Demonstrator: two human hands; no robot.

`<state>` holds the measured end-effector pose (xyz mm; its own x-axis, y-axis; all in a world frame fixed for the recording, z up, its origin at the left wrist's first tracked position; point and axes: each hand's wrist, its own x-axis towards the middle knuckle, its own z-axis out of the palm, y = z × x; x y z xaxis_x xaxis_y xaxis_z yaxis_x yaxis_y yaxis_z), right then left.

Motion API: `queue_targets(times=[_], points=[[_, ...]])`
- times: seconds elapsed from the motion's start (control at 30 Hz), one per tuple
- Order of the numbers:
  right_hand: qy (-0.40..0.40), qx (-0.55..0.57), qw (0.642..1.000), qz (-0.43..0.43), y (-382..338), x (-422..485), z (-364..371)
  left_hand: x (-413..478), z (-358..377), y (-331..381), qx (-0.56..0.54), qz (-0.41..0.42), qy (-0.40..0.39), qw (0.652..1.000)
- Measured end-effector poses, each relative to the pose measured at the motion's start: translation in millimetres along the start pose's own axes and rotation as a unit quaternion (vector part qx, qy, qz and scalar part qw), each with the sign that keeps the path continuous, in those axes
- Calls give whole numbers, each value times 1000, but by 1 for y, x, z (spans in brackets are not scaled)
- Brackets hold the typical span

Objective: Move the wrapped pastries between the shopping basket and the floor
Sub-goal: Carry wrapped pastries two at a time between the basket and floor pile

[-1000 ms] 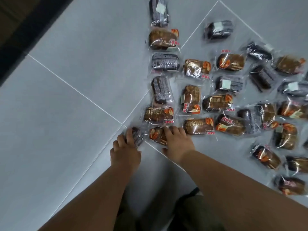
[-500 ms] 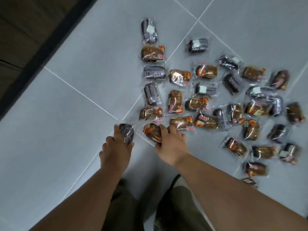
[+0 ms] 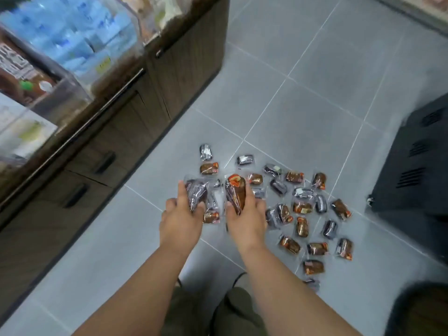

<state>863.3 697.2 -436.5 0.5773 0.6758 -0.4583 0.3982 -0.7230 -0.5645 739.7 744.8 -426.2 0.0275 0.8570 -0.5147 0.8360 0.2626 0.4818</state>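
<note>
My left hand (image 3: 180, 217) grips a dark chocolate pastry in clear wrap (image 3: 196, 194), lifted above the floor. My right hand (image 3: 244, 218) grips a brown pastry with an orange label (image 3: 235, 194), also raised. Several more wrapped pastries (image 3: 301, 207) lie scattered on the grey tiled floor (image 3: 303, 98) beyond and to the right of my hands. A dark rounded shape at the bottom right corner (image 3: 419, 309) may be the basket; I cannot tell.
A dark wooden cabinet with drawer handles (image 3: 104, 151) runs along the left, with shelves of packaged goods (image 3: 72, 37) above it. A black vented unit (image 3: 417, 163) stands at the right. My knees in olive trousers (image 3: 218, 314) are at the bottom.
Both hands have lifted their pastries off the floor. The view has risen and pulled back, so the cabinet, shelves and black unit came into sight.
</note>
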Motion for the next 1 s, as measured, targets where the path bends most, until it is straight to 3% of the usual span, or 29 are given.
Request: queue_targets(times=[0.2, 0.47, 0.6, 0.8, 1.0], points=[[60, 128, 989, -52, -54, -66, -93, -81, -73, 62, -88, 52, 53, 993], [96, 197, 973, -69, -83, -122, -203, -156, -147, 128, -156, 164, 98, 969], [138, 209, 966, -59, -89, -138, -245, -177, -170, 163, -138, 218, 106, 960], [222, 212, 950, -55, -99, -175, -271, -192, -192, 186, -102, 314, 69, 941], [311, 258, 915, -2, -99, -229, -252, -204, -210, 179, -78, 391, 1, 917]])
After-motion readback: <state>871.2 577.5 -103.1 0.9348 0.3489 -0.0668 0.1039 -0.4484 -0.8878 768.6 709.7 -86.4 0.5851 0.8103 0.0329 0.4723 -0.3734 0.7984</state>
